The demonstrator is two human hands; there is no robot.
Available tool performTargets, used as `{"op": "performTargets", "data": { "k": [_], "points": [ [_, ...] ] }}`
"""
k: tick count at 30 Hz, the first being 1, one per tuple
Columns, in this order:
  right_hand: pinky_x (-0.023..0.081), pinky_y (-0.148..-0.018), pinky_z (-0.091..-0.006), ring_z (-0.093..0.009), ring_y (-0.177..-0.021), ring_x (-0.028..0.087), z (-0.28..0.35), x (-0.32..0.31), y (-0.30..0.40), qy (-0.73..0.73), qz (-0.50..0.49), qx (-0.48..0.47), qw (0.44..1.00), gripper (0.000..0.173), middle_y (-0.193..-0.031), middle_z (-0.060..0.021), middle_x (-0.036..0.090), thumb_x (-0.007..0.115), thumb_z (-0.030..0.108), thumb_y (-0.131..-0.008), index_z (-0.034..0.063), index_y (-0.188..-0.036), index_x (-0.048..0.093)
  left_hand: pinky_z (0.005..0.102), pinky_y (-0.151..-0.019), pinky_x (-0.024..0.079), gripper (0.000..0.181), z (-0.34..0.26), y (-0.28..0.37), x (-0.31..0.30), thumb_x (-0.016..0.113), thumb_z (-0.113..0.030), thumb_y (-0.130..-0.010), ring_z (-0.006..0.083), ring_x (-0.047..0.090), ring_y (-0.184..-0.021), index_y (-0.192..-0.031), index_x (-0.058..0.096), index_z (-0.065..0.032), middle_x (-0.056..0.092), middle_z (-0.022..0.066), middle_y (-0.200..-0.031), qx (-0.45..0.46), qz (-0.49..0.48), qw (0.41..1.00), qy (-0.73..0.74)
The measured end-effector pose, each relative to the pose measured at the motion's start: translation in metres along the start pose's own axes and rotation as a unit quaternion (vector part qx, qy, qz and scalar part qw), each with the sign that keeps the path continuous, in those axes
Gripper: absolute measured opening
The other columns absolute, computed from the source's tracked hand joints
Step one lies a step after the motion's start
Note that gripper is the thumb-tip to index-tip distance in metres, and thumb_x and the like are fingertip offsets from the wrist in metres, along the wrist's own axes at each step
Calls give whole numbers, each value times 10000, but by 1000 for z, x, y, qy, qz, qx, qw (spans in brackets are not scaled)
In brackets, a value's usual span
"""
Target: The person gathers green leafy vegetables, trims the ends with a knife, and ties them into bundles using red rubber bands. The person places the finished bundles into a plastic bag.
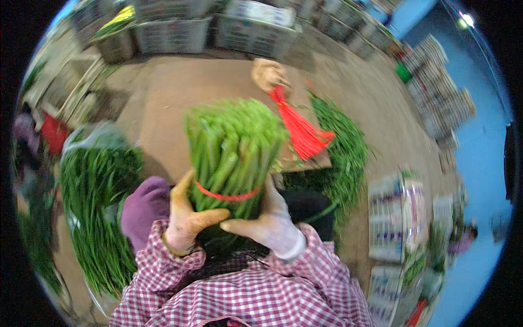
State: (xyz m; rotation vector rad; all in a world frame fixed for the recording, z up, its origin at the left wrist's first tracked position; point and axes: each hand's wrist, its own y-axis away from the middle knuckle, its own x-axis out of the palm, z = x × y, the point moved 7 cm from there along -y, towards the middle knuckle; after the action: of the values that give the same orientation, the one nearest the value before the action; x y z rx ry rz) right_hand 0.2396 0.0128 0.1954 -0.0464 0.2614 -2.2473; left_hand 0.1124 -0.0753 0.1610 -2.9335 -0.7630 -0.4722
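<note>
A thick bundle of green vegetable stalks [233, 151] stands upright before my chest, its pale cut ends facing up. One red tie [226, 197] circles the bundle low down. My left hand [190, 214] grips its left side, and my right hand [267, 222], in a whitish glove, grips the right side; both thumbs lie across the front below the tie. The lower part of the bundle is hidden by my hands. Behind it lies a brown board [171, 94], bearing a fan of red ties [300, 126] beside a tan wrapped lump [269, 73].
Loose green stalks [345, 143] heap against the board's right edge. On my left, a clear plastic bag [98, 139] holds long green leaves [98, 204]. Plastic crates [171, 34] line the back, and more crates [386, 220] stand at right. A person [461, 241] is at far right.
</note>
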Motion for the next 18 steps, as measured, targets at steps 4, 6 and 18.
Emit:
{"op": "performTargets", "data": {
  "k": [4, 6, 18],
  "points": [
    [410, -1071, -371, -212, -1246, 504, 27, -56, -1, -81, -73, 0, 994, 1043, -1345, -121, 529, 925, 139, -584, -4, -1434, 336, 361, -1062, 406, 961, -30, -10, 80, 898, -148, -679, 228, 519, -1244, -1443, 349, 49, 532, 139, -1363, 162, 74, 983, -40],
    [454, -1030, -369, -216, -1178, 563, 64, -102, 9, -82, -105, -41, 990, 938, -1273, -126, 594, 933, 122, -571, -7, -1362, 447, 381, -1078, 395, 958, -60, -13, 141, 864, -170, -729, 255, 506, -1273, -1480, 305, 32, 496, 151, -1411, 223, 142, 961, -80],
    [481, -994, -434, -265, -1150, 592, 190, -420, 333, 49, -454, -109, 883, 558, -1278, -134, 600, 722, 316, -829, 28, -1277, 555, 363, -1112, 334, 525, 26, -90, -54, 573, -221, -975, 247, 457, -1322, -1412, 451, 43, 498, 178, -1415, 69, 149, 839, -519]
  ]
}}
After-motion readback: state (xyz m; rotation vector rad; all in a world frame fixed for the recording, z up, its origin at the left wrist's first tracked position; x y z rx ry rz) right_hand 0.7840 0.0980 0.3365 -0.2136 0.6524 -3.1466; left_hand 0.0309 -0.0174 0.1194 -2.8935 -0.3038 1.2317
